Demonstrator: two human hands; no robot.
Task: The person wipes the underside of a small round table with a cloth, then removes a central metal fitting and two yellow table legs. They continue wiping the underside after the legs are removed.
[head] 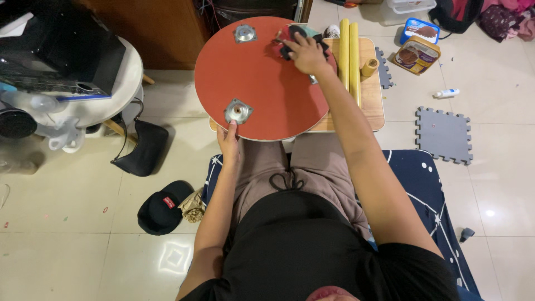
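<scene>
Resting across a low wooden surface (372, 106) in front of the seated person, a round red board (262, 78) lies flat with two metal plates (238, 111) showing on its face, one near and one at the far edge. The left hand (229, 145) grips the board's near rim just below the nearer plate, thumb on top and fingers curled under. The right hand (306, 54) is closed on a dark cloth (293, 34) and presses it onto the far right part of the board. Two yellow tubes (349, 53) lie side by side just right of that hand. A grey foam tile (444, 135) sits on the floor, well apart.
</scene>
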